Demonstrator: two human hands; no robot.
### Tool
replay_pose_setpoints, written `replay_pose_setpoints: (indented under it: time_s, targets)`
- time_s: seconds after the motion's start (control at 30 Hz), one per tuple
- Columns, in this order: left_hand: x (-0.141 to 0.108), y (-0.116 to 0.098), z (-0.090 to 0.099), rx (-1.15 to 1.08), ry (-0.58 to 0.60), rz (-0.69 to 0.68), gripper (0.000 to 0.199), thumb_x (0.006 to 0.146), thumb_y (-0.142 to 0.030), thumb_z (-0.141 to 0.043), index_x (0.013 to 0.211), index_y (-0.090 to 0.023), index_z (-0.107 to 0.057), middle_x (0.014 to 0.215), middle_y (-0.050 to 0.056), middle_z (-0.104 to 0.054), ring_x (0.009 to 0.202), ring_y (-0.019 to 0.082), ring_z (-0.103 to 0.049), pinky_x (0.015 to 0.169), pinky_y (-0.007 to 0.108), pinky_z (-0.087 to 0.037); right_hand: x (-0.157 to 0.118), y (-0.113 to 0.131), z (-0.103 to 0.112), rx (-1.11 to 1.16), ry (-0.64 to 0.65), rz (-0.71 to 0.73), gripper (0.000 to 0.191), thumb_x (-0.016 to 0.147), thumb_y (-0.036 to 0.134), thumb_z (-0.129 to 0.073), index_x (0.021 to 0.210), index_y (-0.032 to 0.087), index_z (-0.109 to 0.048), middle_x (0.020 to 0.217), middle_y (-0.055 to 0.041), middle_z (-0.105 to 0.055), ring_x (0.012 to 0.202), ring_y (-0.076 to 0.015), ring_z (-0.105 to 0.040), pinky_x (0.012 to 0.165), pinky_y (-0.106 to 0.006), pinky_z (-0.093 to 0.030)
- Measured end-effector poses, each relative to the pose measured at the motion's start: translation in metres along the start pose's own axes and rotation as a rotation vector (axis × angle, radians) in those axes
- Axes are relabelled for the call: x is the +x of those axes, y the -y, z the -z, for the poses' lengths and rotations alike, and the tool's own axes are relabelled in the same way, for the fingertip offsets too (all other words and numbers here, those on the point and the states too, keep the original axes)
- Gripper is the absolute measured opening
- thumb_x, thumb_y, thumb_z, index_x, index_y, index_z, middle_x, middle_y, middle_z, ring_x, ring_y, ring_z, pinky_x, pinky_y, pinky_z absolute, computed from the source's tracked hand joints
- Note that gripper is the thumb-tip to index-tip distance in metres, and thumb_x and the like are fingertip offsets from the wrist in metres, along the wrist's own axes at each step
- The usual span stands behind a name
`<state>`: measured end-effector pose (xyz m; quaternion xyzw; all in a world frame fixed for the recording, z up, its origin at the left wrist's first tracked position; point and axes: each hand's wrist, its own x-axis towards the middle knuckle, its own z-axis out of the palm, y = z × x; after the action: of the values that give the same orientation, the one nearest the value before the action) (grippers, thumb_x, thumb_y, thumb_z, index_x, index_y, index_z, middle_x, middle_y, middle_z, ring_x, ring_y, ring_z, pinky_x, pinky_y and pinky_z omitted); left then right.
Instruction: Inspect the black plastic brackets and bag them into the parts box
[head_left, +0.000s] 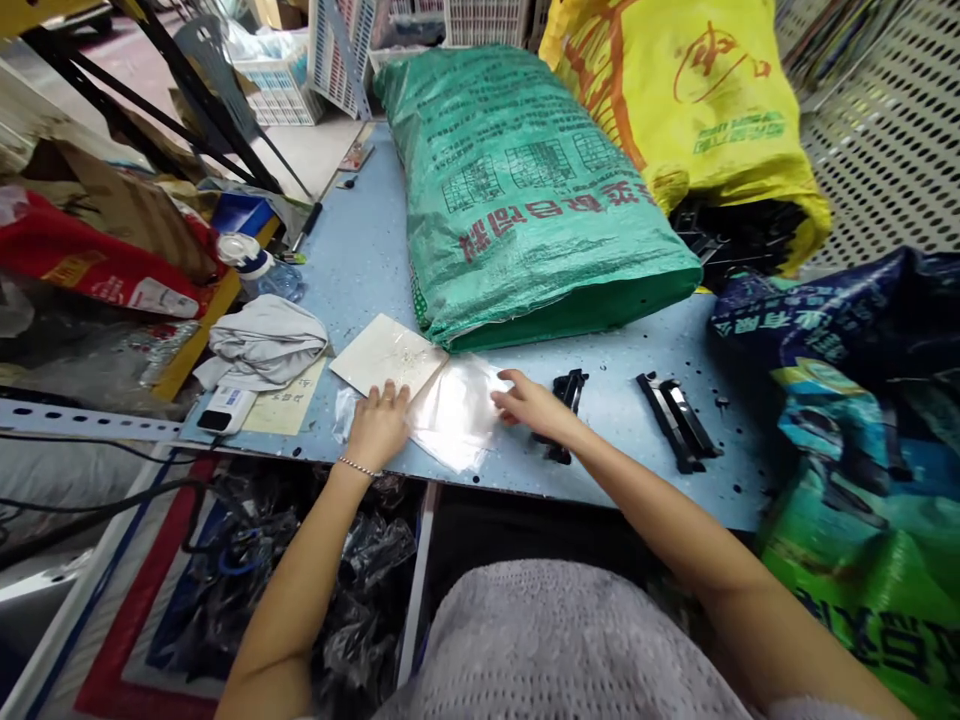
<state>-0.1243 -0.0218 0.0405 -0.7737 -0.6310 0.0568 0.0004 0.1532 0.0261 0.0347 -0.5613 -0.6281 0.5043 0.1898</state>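
My left hand (379, 425) lies flat, fingers spread, over the near edge of a pale square board (390, 355). Beside and partly under that board is a stack of clear plastic bags (459, 415), shiny with reflected light. At the stack's right edge is my right hand (534, 405), thumb and forefinger apart, with nothing visible between them. Whether its fingertips touch the plastic, I cannot tell. Just past the right hand lies a black plastic part (571, 392), partly hidden by the hand and wrist. Further right lie a pair of similar long black parts (679, 422).
A big green woven sack (540, 190) lies across the back of the blue table (349, 240). Behind it stands a yellow sack (697, 100) showing black parts. A grey cloth (266, 340), a water bottle (259, 268) and a small white device (227, 410) sit left.
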Motion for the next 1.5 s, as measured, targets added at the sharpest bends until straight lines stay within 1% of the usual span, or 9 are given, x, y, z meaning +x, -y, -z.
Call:
replay_pose_setpoints:
  time_s: [0.17, 0.3, 0.47, 0.63, 0.8, 1.0, 1.23, 1.4, 1.5]
  targets:
    - [-0.001, -0.064, -0.010, -0.349, -0.226, -0.085, 0.034, 0.094, -0.024, -0.047, 0.122, -0.014, -0.064, 0.121, 0.016, -0.064, 0.113, 0.029, -0.057, 0.100, 0.043, -0.047, -0.058, -0.021, 0.053, -0.695, -0.380, 0.031, 0.036, 0.095, 0.044, -0.046, 0.118, 0.018, -0.057, 0.110, -0.0168, -0.063, 0.100, -0.0333, -0.062, 0.072, -0.037, -0.049]
    - [0.016, -0.115, -0.028, -0.477, -0.189, -0.016, 0.022, 0.093, -0.020, -0.050, 0.101, -0.015, -0.069, 0.104, 0.015, -0.065, 0.096, 0.027, -0.059, 0.083, 0.040, -0.050, -0.077, -0.049, 0.052, -0.733, -0.360, 0.072, 0.047, 0.091, 0.042, -0.049, 0.129, 0.014, -0.048, 0.118, -0.0197, -0.056, 0.101, -0.0345, -0.062, 0.072, -0.042, -0.053]
    - [0.032, -0.093, -0.041, -0.956, -0.146, 0.149, 0.019, 0.081, -0.028, -0.065, 0.066, -0.018, -0.059, 0.076, 0.003, -0.059, 0.075, 0.017, -0.058, 0.072, 0.030, -0.047, -0.095, -0.071, 0.055, -0.719, -0.364, 0.055, 0.064, 0.092, 0.038, -0.047, 0.146, 0.007, -0.031, 0.125, -0.0260, -0.054, 0.110, -0.0372, -0.061, 0.084, -0.047, -0.052]
    - [0.033, -0.070, -0.041, -1.397, -0.091, 0.342, 0.018, 0.076, -0.033, -0.069, 0.078, -0.017, -0.061, 0.071, 0.000, -0.065, 0.064, 0.014, -0.059, 0.063, 0.027, -0.048, -0.094, -0.054, 0.037, -0.821, -0.259, 0.045, 0.059, 0.097, 0.036, -0.041, 0.147, 0.006, -0.034, 0.115, -0.0247, -0.062, 0.101, -0.0368, -0.062, 0.079, -0.047, -0.051]
    - [0.026, -0.067, -0.031, -1.034, -0.260, 0.108, 0.018, 0.085, -0.018, -0.053, 0.092, -0.019, -0.070, 0.100, 0.006, -0.072, 0.098, 0.020, -0.066, 0.094, 0.036, -0.050, -0.077, -0.033, 0.020, -0.887, -0.155, 0.162, 0.053, 0.091, 0.022, -0.054, 0.142, 0.012, -0.043, 0.116, -0.0204, -0.060, 0.100, -0.0335, -0.059, 0.078, -0.042, -0.049]
    - [0.027, -0.067, -0.038, -1.062, -0.135, 0.109, 0.028, 0.085, -0.029, -0.064, 0.109, -0.017, -0.073, 0.109, 0.009, -0.073, 0.084, 0.019, -0.069, 0.079, 0.033, -0.057, -0.064, -0.035, 0.030, -0.363, -0.129, 0.147, 0.025, 0.096, 0.033, -0.053, 0.115, 0.019, -0.060, 0.101, -0.0084, -0.059, 0.090, -0.0221, -0.061, 0.077, -0.033, -0.047]
    - [0.021, -0.063, -0.033, -0.631, -0.433, -0.101, 0.049, 0.090, -0.007, -0.046, 0.137, -0.014, -0.056, 0.139, 0.014, -0.059, 0.127, 0.026, -0.057, 0.107, 0.042, -0.049, -0.046, -0.018, -0.009, -0.259, -0.014, 0.251, 0.028, 0.089, 0.028, -0.062, 0.116, 0.021, -0.062, 0.105, -0.0079, -0.060, 0.099, -0.0228, -0.058, 0.084, -0.035, -0.044]
    - [-0.020, -0.092, -0.022, -0.511, -0.543, -0.509, 0.069, 0.091, -0.002, -0.044, 0.155, -0.022, -0.027, 0.142, 0.015, -0.056, 0.101, 0.021, -0.068, 0.087, 0.039, -0.058, -0.019, -0.019, -0.024, 0.655, 0.034, 0.018, 0.069, 0.082, 0.035, -0.071, 0.143, 0.025, -0.040, 0.091, -0.0006, -0.063, 0.075, -0.0148, -0.058, 0.071, -0.029, -0.047]
    - [-0.039, -0.110, -0.024, -0.630, -0.566, -0.535, 0.071, 0.091, -0.001, -0.044, 0.156, -0.023, -0.025, 0.138, 0.015, -0.059, 0.105, 0.021, -0.066, 0.087, 0.039, -0.058, -0.014, -0.020, -0.033, 1.127, 0.119, -0.150, 0.051, 0.073, 0.039, -0.079, 0.117, 0.019, -0.060, 0.088, -0.0011, -0.066, 0.074, -0.0134, -0.059, 0.069, -0.027, -0.048]
